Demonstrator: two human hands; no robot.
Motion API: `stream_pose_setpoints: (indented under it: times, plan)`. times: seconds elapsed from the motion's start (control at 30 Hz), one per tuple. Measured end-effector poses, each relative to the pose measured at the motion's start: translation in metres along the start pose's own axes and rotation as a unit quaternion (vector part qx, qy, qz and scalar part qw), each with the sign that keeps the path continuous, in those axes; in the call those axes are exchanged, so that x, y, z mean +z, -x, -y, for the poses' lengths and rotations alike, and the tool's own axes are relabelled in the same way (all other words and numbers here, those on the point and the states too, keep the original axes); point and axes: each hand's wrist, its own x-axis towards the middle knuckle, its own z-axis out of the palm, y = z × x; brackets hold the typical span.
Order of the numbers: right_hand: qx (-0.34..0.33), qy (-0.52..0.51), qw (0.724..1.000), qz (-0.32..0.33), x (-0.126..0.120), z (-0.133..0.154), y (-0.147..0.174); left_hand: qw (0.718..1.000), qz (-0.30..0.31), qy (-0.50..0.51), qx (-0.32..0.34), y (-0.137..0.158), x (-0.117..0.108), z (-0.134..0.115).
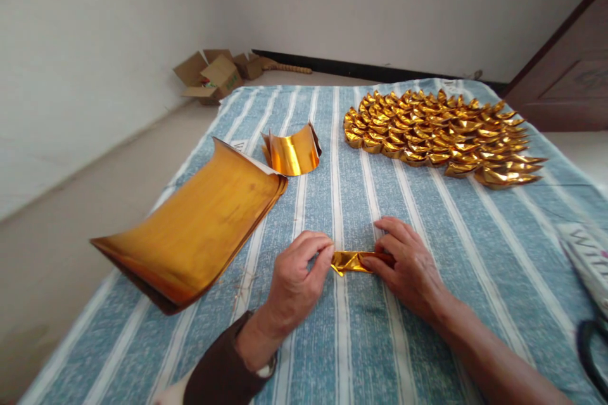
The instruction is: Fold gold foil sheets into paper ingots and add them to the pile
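A narrow folded strip of gold foil paper (pixel 352 261) lies low over the striped cloth between my hands. My left hand (pixel 300 277) pinches its left end between thumb and fingers. On the other end, the thumb and fingers of my right hand (pixel 409 264) close round the strip and hide part of it. To the left is a stack of large gold foil sheets (pixel 199 221), its edges curling up. Behind that stands a smaller curved pile of gold foil pieces (pixel 295 152). Folded gold foil ingots (pixel 427 130) sit in tight rows at the back right.
A blue and white striped cloth (pixel 313 354) covers the table. Black-handled scissors (pixel 591 348) lie partly in view at the right edge, near a printed white patch (pixel 586 256). Open cardboard boxes (pixel 213 76) stand on the floor beyond the far left corner.
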Motion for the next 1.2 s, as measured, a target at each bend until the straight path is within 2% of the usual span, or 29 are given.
stream_pose_setpoints:
  times: [0.07,0.17,0.23,0.37,0.43,0.57,0.83,1.2]
  plan:
    - [-0.001,-0.002,1.0,-0.002,0.0,-0.001,0.0,0.999,-0.028,-0.017,0.011,0.002,-0.004,-0.005]
    - [0.002,-0.008,1.0,-0.005,0.001,-0.001,0.0,0.997,-0.019,-0.054,0.058,0.009,-0.003,-0.012]
    - [0.003,-0.011,1.0,-0.006,0.001,0.0,0.0,0.99,0.011,-0.095,0.102,0.014,0.002,-0.017]
    - [0.002,-0.013,1.0,-0.014,0.002,0.0,0.0,0.96,0.127,-0.186,0.164,0.025,0.011,-0.024]
    - [0.002,-0.015,1.0,-0.015,0.002,0.0,-0.001,0.951,0.157,-0.217,0.157,0.028,0.013,-0.025]
    - [0.003,-0.011,1.0,-0.007,0.001,0.001,-0.001,0.946,0.175,-0.241,0.13,0.032,0.01,-0.023]
    - [0.003,-0.016,1.0,-0.004,-0.001,0.001,-0.003,0.956,0.161,-0.232,0.083,0.034,0.005,-0.021]
    - [0.003,-0.02,1.0,-0.003,-0.001,0.001,-0.003,0.96,0.145,-0.226,0.076,0.038,-0.003,-0.011]
